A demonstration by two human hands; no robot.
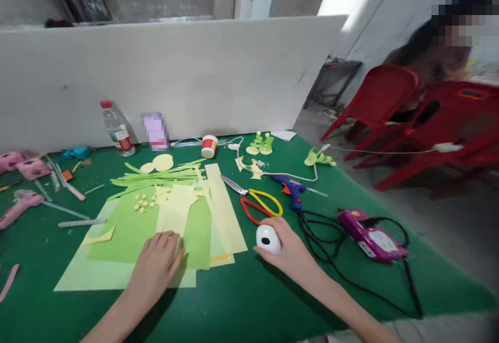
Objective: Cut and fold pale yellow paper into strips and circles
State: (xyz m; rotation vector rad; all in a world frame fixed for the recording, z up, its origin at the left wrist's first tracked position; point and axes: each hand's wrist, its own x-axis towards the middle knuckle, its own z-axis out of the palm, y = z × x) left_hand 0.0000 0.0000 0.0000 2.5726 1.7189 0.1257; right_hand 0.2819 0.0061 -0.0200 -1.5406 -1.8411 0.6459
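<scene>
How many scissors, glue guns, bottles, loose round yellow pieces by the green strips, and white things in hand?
Scissors: 1 pair
Glue guns: 1
Bottles: 1
Round yellow pieces: 2
White rounded thing in right hand: 1
Total: 6

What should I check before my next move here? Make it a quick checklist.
1. Right hand holding the white rounded object: ok.
2. Left hand on the pale yellow paper: ok.
3. Scissors well away from the right hand: not ok, they lie right beside it.
4. Glue gun cool: cannot tell.
5. Bottle upright, red cap on: ok.
</scene>
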